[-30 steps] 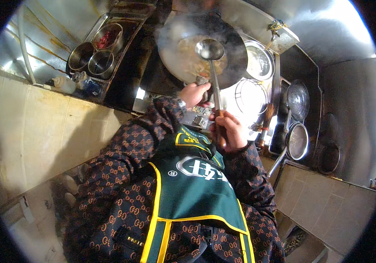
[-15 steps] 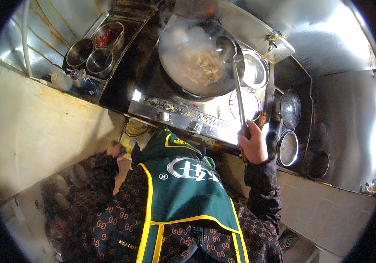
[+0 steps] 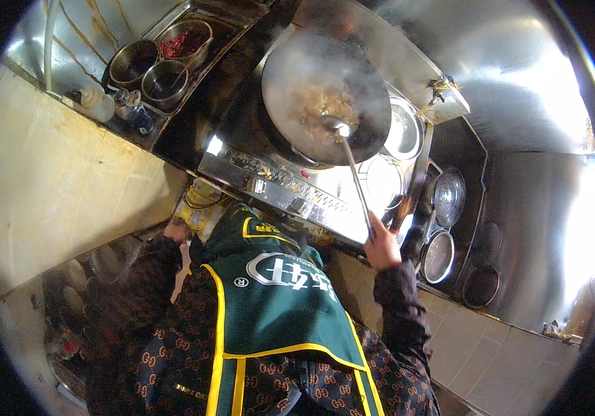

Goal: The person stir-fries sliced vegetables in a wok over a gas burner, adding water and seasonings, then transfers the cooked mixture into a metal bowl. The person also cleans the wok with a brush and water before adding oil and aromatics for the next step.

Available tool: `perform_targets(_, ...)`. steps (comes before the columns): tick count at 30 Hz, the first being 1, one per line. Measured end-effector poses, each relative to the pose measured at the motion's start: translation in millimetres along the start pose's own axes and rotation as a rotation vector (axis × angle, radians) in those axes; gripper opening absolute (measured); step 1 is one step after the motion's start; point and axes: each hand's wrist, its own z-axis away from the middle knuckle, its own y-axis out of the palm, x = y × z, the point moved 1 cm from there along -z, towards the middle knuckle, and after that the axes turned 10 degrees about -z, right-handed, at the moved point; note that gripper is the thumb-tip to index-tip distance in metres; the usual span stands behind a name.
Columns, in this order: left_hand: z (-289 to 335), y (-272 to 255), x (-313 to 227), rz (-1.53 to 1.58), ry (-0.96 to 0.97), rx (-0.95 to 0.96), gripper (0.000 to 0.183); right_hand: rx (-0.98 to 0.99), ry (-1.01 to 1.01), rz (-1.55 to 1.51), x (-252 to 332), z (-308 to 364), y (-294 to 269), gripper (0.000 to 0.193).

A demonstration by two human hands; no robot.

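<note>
White glare on right-hand steel wall (image 3: 529, 225), steam-hazed wok (image 3: 368, 87), shadowed lower left, bent edges, black corners

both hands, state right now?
Left hand: small and blurred; can't tell whether open, closed or holding anything.
Right hand: closed, holding the ladle by its handle, bowl in the wok.

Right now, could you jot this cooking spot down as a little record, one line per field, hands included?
Right hand: gripping a ladle by its handle
Ladle bowl: among the food in the wok
Left hand: low at the left, away from the wok; grip unclear
Wok: dark, steaming, on the stove
Left of stove: three metal pots, one holding red food
</note>
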Motion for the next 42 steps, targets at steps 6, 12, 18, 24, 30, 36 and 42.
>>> perform_targets(6,-13.2,-22.2,1.8,0.003,-0.024,-0.023,0.036,-0.100,0.050,-0.306,16.3,-139.5,37.2,0.077)
perform_targets(12,11.9,6.8,13.2,-0.119,0.029,0.071,0.036,-0.223,0.529,-1.088,16.0,-142.2,14.4,0.077)
perform_targets(18,56.5,14.8,14.9,-0.262,0.077,0.206,0.036,-0.036,0.257,-0.773,35.0,-183.7,53.2,0.068)
perform_targets(24,69.5,-3.8,0.4,-0.404,0.092,0.284,0.036,0.045,0.209,-0.405,-5.0,-76.6,50.0,0.066)
perform_targets(30,23.5,-16.3,6.1,-0.537,0.249,0.270,0.039,0.109,0.335,-0.302,26.0,7.6,-76.5,0.062)
perform_targets(36,-41.4,6.7,18.1,0.031,-0.069,0.235,0.046,0.017,0.298,-0.439,11.9,-75.4,-1.6,0.067)
perform_targets(42,-35.1,-8.7,13.7,-0.116,0.063,0.153,0.041,-0.248,0.421,-1.034,0.7,-127.6,22.7,0.073)
